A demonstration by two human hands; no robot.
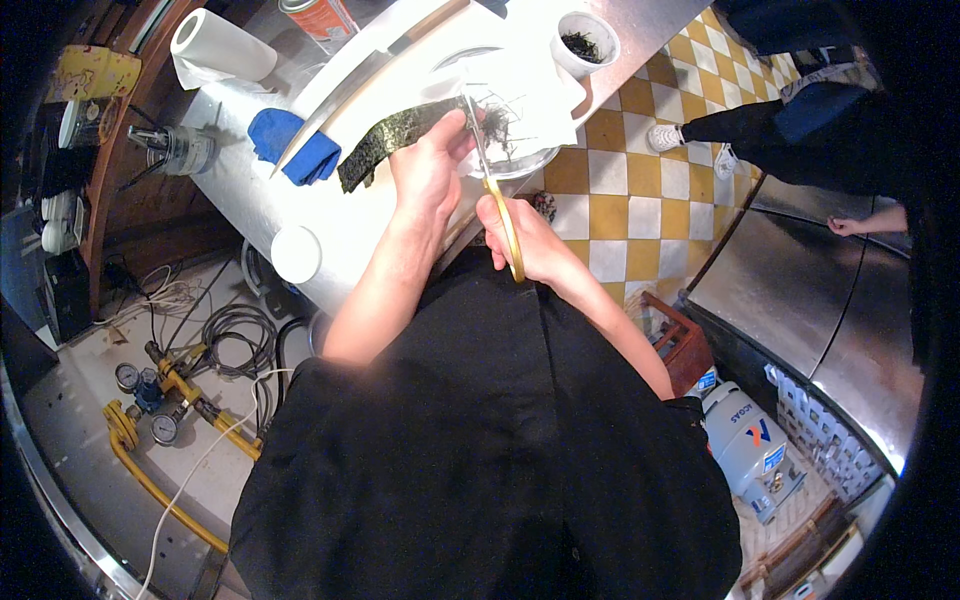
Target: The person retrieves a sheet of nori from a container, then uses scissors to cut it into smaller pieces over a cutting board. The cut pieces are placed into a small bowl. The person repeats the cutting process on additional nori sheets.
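Note:
My left hand (433,161) pinches a stack of dark green nori sheets (397,133) near its right end. In my right hand (529,240) is a pair of scissors (491,184) with yellow handles, its blades pointing away from me along the nori's cut edge. Thin nori shreds (501,127) lie under and beyond the blades on white paper (551,124), which covers part of a round metal tray (525,165). A white tub (585,46) at the table's right edge holds more dark shreds.
A long knife (341,88) lies on a white cutting board beside a folded blue cloth (294,146). Left are a paper roll (223,45), a white lid (295,254) and a glass jar (180,148). Another person (795,124) stands at the right, near a gas cylinder (746,435).

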